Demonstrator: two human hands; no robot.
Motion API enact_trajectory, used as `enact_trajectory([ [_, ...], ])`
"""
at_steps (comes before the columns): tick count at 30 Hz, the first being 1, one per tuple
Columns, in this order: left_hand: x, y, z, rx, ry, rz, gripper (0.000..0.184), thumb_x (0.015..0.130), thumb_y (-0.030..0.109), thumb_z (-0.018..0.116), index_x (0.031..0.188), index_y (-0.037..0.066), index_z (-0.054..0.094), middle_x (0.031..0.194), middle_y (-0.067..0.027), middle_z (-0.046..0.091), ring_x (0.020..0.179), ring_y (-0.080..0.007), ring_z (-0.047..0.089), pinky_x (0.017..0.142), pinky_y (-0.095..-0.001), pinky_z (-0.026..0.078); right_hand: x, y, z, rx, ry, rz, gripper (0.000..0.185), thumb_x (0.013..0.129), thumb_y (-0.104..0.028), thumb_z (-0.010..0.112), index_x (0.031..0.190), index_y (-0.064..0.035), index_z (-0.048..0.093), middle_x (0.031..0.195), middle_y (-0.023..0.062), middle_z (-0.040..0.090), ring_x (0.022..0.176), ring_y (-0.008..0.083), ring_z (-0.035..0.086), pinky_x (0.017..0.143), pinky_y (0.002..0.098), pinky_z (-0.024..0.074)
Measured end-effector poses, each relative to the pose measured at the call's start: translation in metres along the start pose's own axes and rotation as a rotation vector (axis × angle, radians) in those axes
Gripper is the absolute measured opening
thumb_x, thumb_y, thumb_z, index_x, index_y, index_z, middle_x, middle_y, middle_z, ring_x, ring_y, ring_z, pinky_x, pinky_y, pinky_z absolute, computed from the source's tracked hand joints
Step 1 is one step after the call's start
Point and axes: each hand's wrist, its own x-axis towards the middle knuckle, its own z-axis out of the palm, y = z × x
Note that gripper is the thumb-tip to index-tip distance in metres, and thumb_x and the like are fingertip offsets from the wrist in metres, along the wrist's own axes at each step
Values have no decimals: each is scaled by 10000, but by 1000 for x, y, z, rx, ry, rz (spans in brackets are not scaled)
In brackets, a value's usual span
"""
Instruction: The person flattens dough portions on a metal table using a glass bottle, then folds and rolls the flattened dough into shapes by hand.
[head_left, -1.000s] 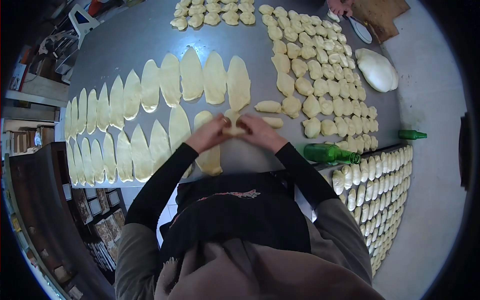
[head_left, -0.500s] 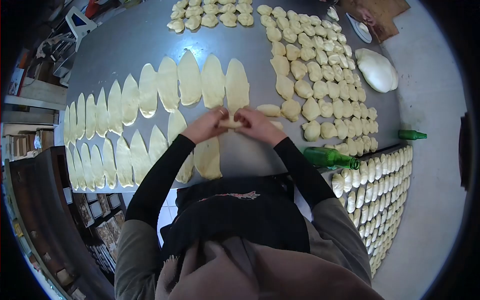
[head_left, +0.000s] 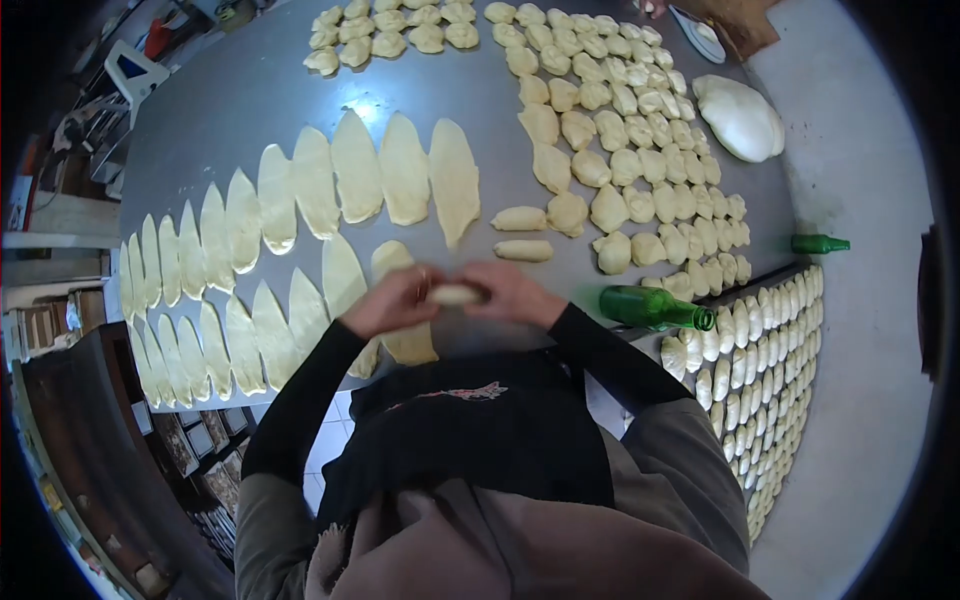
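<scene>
Steel table [head_left: 225, 120], logged from its left edge: we count two rows of flattened dough, a back row [head_left: 241, 220] and a front row [head_left: 243, 342] that runs down toward the front edge. All of these strips lie flat, so we judge much of the rolling is left. Bare steel between the back row and the back edge offers room. Near the middle of the front edge, the left hand [head_left: 395, 300] curls narrow around one end of a short roll [head_left: 455, 295]; the right hand [head_left: 510, 293] closes in on its other end, fingertips blurred. Two rolls [head_left: 520, 219] lie just beyond, apparently done. Farther right, many lumps [head_left: 624, 163] await flattening, we judge. Toward the front right corner a green bottle [head_left: 650, 307] lies sideways, tightening space beside the right forearm. Past that corner, rows of shaped rolls [head_left: 750, 367] look finished.
</scene>
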Motion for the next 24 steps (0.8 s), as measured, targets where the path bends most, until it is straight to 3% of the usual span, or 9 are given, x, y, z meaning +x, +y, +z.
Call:
enact_trajectory([
  [1,-7,11,3,-4,-17,9,326,724,64,671,1035,25,584,741,-70,551,587,-185,487,570,-293,426,-8,-13,-7,-3,12,15,350,702,-80,680,1041,-59,593,910,63,589,732,216,543,679,301,446],
  [3,-16,25,11,-173,-384,-121,314,712,67,677,1012,26,596,701,-60,547,581,-172,472,557,-297,425,-24,-36,-19,275,-478,207,367,682,-66,692,1035,-64,590,883,71,607,736,220,551,680,313,452],
  [6,2,37,25,-99,-328,-91,271,718,50,696,976,33,614,779,-40,556,616,-141,493,564,-249,412,-43,-32,-27,143,-291,150,317,694,-84,680,998,-77,590,911,72,597,780,246,554,715,337,458],
  [8,30,32,39,-3,-6,151,301,735,35,679,1022,49,589,868,-50,562,660,-165,519,599,-256,424,-53,-20,-40,-149,107,55,343,694,-74,671,1023,-99,579,989,61,579,872,262,549,764,334,459],
  [10,59,19,63,31,109,299,315,763,39,651,1065,55,561,939,-61,558,689,-195,533,624,-282,434,-58,-19,-52,-332,141,142,359,698,-72,659,1043,-111,568,1044,55,560,941,279,535,800,329,455],
  [18,59,17,45,122,250,104,187,797,109,606,965,27,601,905,-103,599,669,-240,555,626,-311,451,-28,-35,-74,-330,402,208,250,746,-62,620,993,-93,597,999,50,584,887,243,556,770,317,452],
  [21,66,0,6,92,176,-42,162,818,119,570,916,3,626,834,-113,626,626,-218,559,594,-295,453,18,-12,-61,-268,298,87,191,778,-120,608,960,-70,634,901,66,618,810,248,579,712,325,458],
  [23,81,-3,-17,-44,-210,-341,161,821,114,550,862,-19,633,744,-117,630,588,-206,562,566,-281,451,50,3,-58,-297,-283,260,178,767,-160,622,885,-30,646,802,85,635,701,255,578,657,327,458],
  [24,88,-11,-25,-112,-118,-276,157,821,112,557,858,-22,630,736,-118,635,583,-207,567,568,-278,457,63,17,-62,-260,-229,238,194,763,-174,629,871,-14,641,788,92,640,668,255,571,635,330,457],
])
